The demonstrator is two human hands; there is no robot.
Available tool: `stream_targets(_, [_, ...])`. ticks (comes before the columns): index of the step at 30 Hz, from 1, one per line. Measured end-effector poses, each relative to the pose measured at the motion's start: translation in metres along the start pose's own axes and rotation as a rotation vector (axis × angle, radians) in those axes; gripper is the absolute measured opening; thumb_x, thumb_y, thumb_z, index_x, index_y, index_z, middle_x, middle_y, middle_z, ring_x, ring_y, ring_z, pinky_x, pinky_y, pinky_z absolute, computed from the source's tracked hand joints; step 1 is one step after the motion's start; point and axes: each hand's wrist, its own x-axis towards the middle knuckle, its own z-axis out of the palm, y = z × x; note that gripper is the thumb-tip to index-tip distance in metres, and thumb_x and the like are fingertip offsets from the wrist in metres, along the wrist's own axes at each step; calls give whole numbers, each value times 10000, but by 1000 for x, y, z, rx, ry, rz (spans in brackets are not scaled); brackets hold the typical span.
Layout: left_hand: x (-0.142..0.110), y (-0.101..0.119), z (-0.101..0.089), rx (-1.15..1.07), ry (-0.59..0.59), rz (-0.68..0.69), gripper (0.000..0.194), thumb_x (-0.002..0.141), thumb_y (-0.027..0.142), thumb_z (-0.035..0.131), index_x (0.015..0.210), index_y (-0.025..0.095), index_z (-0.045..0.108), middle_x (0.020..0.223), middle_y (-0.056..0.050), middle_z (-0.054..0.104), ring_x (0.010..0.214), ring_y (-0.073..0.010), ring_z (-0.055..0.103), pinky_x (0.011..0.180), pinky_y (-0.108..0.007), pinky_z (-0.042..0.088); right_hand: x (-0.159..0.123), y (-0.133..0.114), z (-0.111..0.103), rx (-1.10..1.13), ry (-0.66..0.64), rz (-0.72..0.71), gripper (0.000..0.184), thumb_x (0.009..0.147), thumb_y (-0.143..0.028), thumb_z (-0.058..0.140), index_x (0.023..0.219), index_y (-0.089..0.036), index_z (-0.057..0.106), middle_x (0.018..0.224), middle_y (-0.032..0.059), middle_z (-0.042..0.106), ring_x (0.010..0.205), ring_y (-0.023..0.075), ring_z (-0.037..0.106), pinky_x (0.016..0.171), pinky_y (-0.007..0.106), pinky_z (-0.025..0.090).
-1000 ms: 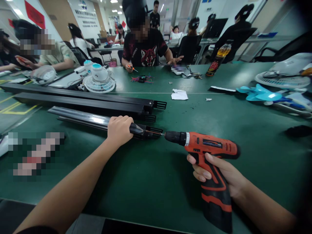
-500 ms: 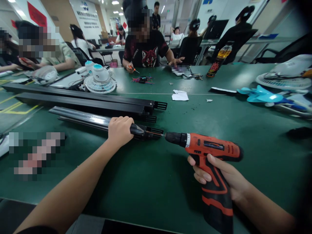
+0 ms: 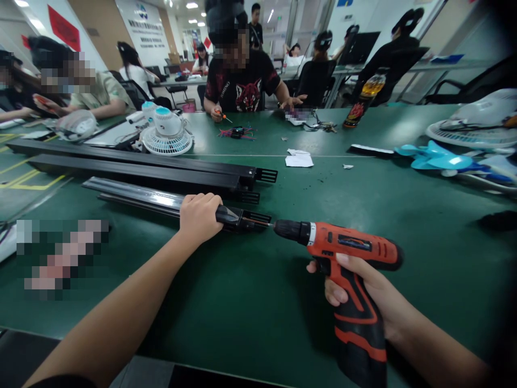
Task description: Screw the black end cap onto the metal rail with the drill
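Drill-driver (image 3: 347, 240), likely heavy, suits the right hand's (image 3: 377, 286) hold on its handle (image 3: 355, 308); the left hand (image 3: 198, 216) clasps a stiff-looking rail (image 3: 149, 198).

The right hand (image 3: 359, 285) grips an orange drill (image 3: 350, 242) above a green table (image 3: 250, 312). Left of the drill, the left hand (image 3: 201, 218) clasps a black bar (image 3: 133, 192), its slotted end at the drill's bit (image 3: 269, 224). Beyond the drill are white paper (image 3: 299, 158), a bottle (image 3: 361, 102) and a co-worker (image 3: 250, 81) holding a screwdriver (image 3: 222, 115); blue fan blades (image 3: 438, 157) lie right of the drill.
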Motion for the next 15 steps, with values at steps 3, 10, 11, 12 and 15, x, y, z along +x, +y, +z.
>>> stream_targets(3, [0, -1, 0, -13, 11, 6, 93, 780, 218, 648, 871, 232, 657, 841, -65, 738, 845, -290, 692, 845, -428, 448, 0, 1, 0, -4, 7, -9, 511, 822, -626, 834, 913, -124, 843, 486, -8, 575, 495, 146, 542, 525, 276, 475])
stream_targets(10, [1, -1, 0, -38, 11, 0, 101, 771, 220, 655, 870, 244, 656, 863, -62, 749, 857, -285, 686, 850, -430, 442, 1, 1, -1, 11, -12, -4, 530, 781, -633, 869, 888, -115, 827, 477, -8, 572, 497, 141, 556, 526, 266, 466])
stream_targets(11, [1, -1, 0, -36, 8, -3, 99, 775, 219, 651, 870, 241, 660, 861, -64, 748, 857, -287, 688, 851, -431, 445, 2, 1, -2, 15, -16, 2, 531, 780, -634, 872, 890, -116, 826, 479, -9, 573, 500, 140, 560, 528, 261, 463])
stream_targets(12, [1, -1, 0, -34, 3, -5, 97, 778, 220, 647, 872, 237, 666, 859, -67, 747, 858, -291, 691, 850, -435, 449, 3, 1, -3, 21, -21, 11, 536, 779, -635, 875, 901, -115, 827, 483, -10, 576, 504, 138, 562, 528, 256, 458])
stream_targets(15, [2, 0, -1, -28, -16, -12, 108, 775, 219, 648, 877, 226, 682, 850, -78, 742, 861, -306, 698, 849, -447, 457, 6, 2, -6, 46, -52, 30, 566, 775, -635, 888, 1000, -119, 835, 496, -21, 581, 510, 129, 552, 534, 241, 439])
